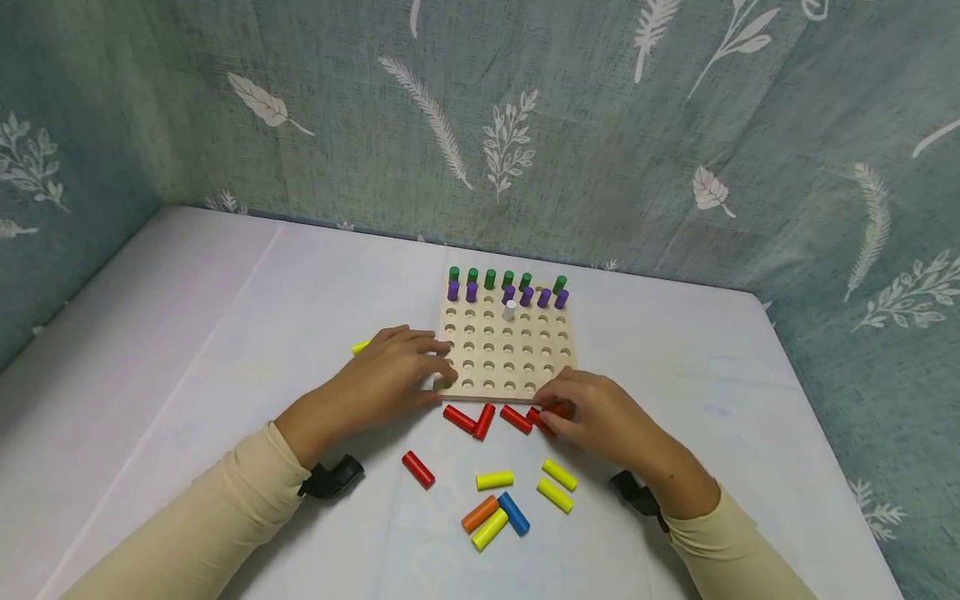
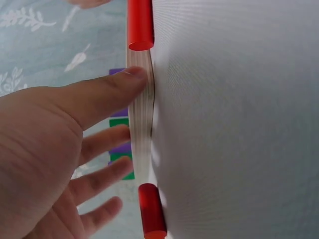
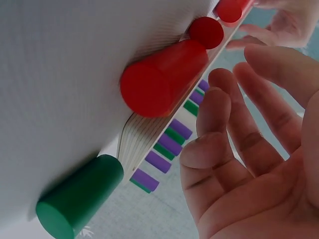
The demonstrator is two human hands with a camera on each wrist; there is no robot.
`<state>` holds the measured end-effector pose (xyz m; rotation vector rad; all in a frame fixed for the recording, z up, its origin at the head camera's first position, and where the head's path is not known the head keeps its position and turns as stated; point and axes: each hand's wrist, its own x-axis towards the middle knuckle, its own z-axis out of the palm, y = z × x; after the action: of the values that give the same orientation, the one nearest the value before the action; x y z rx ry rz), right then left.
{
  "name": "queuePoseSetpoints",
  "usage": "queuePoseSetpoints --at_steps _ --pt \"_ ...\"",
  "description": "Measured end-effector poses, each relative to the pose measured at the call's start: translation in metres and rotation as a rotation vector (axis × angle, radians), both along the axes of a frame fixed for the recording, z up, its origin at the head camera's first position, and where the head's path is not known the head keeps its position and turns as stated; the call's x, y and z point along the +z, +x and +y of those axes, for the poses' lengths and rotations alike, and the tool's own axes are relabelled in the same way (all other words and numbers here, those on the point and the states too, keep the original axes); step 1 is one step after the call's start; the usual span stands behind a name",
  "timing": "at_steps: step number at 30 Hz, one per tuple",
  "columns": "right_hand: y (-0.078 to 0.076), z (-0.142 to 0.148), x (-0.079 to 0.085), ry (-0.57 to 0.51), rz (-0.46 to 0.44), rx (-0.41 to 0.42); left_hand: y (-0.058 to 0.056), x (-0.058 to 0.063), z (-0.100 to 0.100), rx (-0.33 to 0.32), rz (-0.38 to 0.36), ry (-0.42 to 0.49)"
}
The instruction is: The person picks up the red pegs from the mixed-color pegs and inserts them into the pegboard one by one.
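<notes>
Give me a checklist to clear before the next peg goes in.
1. Left hand at the pale wooden pegboard's edge: ok.
2. Back row of green cylindrical pegs full: not ok, one hole bare.
3. Second row of purple cylindrical pegs full: not ok, third hole from left bare.
4. White cylindrical peg standing in third row: ok.
5. Loose green cylindrical peg near right hand: ok.
6. Loose purple peg available: cannot tell; none visible, hands may hide some.

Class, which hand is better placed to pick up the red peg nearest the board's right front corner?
Probably the right hand: its fingers are beside that red peg, and its grip looks free. The left hand is across at the left side of the board, farther away.
</notes>
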<state>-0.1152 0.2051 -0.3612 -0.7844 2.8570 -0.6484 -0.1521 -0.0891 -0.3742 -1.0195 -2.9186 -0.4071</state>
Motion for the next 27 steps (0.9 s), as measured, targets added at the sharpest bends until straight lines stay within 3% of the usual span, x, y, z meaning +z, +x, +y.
queuePoseSetpoints --at_steps 4,13,21,27 --pt "0.0002 -0.0013 -0.0002 0.017 0.000 0.010 -0.0005 0.0012 0.0002 0.007 0.012 0.029" --pt "0.0035 -0.0031 -0.0026 0.101 -0.002 -0.020 0.0003 -0.0018 0.0025 0.018 -0.093 -0.016" --pt "0.0050 -0.0035 -0.0059 0.137 0.000 -0.001 0.0005 -0.0019 -0.0006 0.000 -0.037 -0.055" --pt "0.0054 -0.0054 -0.0063 0.152 0.019 -0.018 0.0001 -0.0007 -0.0029 0.022 -0.028 -0.054"
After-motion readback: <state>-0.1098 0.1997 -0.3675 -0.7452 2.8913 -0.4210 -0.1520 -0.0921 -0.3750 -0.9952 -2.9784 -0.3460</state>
